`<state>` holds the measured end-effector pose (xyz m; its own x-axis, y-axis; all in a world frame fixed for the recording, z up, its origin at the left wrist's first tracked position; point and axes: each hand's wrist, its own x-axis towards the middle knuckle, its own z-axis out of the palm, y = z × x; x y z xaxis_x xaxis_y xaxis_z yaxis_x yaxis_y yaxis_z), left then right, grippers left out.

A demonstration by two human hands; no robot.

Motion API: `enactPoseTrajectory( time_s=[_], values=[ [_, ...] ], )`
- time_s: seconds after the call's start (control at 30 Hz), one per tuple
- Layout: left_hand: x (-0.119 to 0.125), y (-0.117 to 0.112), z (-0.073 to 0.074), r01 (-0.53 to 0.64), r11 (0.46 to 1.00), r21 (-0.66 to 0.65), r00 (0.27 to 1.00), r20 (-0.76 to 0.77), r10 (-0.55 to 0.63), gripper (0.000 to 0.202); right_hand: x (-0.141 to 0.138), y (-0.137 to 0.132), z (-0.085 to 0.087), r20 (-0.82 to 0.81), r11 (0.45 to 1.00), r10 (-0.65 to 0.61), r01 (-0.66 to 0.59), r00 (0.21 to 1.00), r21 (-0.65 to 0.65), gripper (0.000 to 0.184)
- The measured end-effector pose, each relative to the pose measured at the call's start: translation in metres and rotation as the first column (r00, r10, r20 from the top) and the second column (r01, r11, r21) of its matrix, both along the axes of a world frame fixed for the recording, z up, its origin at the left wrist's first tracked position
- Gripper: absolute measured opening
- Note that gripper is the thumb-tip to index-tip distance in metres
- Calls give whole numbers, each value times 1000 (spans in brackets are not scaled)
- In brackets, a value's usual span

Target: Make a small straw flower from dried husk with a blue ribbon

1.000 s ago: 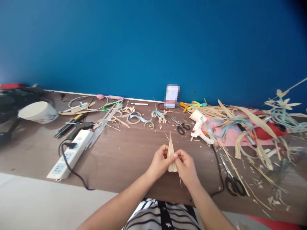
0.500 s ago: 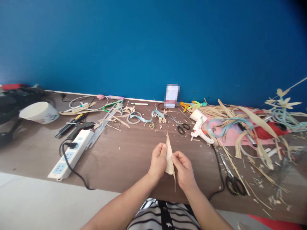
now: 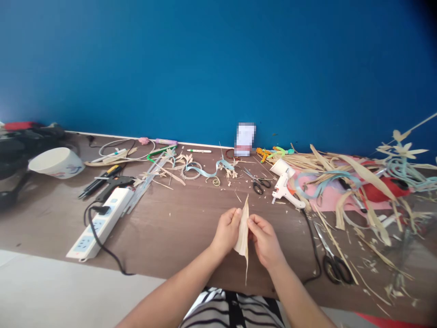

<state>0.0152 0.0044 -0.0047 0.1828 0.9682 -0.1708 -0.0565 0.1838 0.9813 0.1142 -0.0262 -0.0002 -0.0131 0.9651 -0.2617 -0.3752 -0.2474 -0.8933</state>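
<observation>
Beyond the husk [image 3: 243, 234], unreadable pixelated panel [image 3: 245, 139]

The pale husk [image 3: 243, 231] tapers to a far point, a thin strand [image 3: 246, 269] trailing nearward. Left hand [image 3: 226, 231] and right hand [image 3: 265, 239] pinch it.

Craft workspace, whether home or workshop can't be told. Brown counter [image 3: 177, 214] set against blue wall [image 3: 205, 68], strewn with straw-coloured strips [image 3: 370, 173] and blue ribbon [image 3: 204, 173]; craft work indicated by white glue gun [image 3: 283, 186], black glue gun [image 3: 116, 183], clear sticks [image 3: 142, 189] and scissors [image 3: 330, 255]. Power strip [image 3: 105, 221] laid out at left.
</observation>
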Motion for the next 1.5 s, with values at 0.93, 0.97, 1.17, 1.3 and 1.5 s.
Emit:
enactPoseTrajectory(
  time_s=[0.93,0.97,1.17,1.3,1.5],
  values=[
    [1,3,-5,281,947,-153,904,373,-208,32,5,14,-6,-212,984,-168,149,963,-102,25],
    [1,2,-6,276,948,-159,907,370,-201,32,5,15,-5,-205,984,-168,152,964,-95,25],
    [1,-1,-7,77,988,-137,952,305,-32,33,10,9,1,158,992,125,-123,979,-26,28],
    [-2,-1,-6,-6,994,-109,975,222,31,34,12,3,3,256,989,141,-149,956,15,30],
    [-7,-1,-9,65,997,-51,996,63,-62,37,13,-3,3,30,987,156,-155,987,-38,32]
  ],
)
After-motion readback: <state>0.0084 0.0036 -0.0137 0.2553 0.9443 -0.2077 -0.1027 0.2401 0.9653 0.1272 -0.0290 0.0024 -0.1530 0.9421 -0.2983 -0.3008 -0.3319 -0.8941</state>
